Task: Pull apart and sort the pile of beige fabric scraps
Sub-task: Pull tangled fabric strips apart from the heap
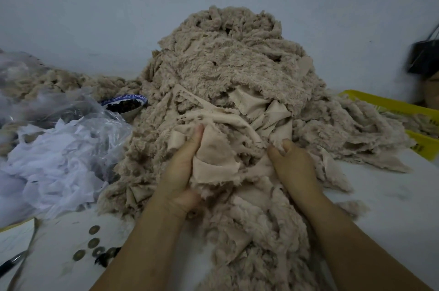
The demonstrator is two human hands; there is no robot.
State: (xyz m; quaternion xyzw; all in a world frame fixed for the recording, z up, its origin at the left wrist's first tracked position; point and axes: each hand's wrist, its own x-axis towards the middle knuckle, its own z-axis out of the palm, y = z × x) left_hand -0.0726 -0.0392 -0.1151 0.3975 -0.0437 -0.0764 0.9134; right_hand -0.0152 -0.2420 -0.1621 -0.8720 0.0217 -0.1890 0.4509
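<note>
At 8 o'clock, nearest you, coins (pixel 92 243) are lying on the bench (pixel 392 195). Your left hand (pixel 183 172) is gripping a smooth scrap (pixel 213 155), with the thumb pressing along its left edge. Your right hand (pixel 292 167), at 3 o'clock of the left, is curling its fingers tight round a tuft of the pile (pixel 237 72). Both hands are sitting at the pile's near foot; the pile is rising at 12 o'clock against the wall. White scraps (pixel 54 160) are lying at 9 o'clock. Beyond them, a bowl (pixel 124 104) is sitting just beside the pile's left edge. A yellow bin (pixel 403 105) is sitting at 2 o'clock, partly under fleece.
</note>
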